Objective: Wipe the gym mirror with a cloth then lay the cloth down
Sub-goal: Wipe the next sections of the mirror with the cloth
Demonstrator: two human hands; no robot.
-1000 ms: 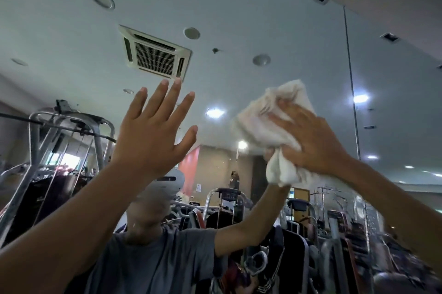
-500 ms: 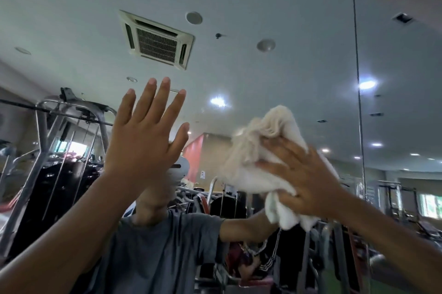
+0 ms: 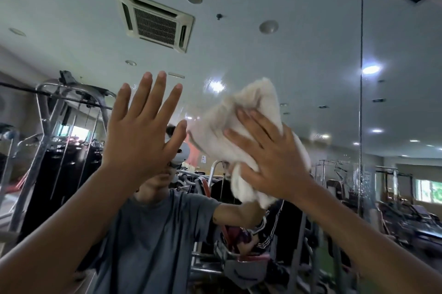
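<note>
The right hand (image 3: 275,162) presses a bunched cream cloth (image 3: 248,126) flat against the mirror (image 3: 299,30), fingers spread across it and pinning it to the glass rather than curling round it. The cloth sits to the right of centre, at about head height in the reflection; its long axis runs on a slant, the upper end pointing up toward the ceiling reflection and the lower end hanging as a loose tail below the heel of the hand. The left hand (image 3: 141,131) is held up just beside it, palm toward the glass, fingers straight and apart, holding nothing; whether it touches the mirror cannot be told. A vertical seam (image 3: 360,54) between mirror panels runs well to the right of the cloth. In the glass show a ceiling air vent (image 3: 155,21) and gym machines (image 3: 59,138).
</note>
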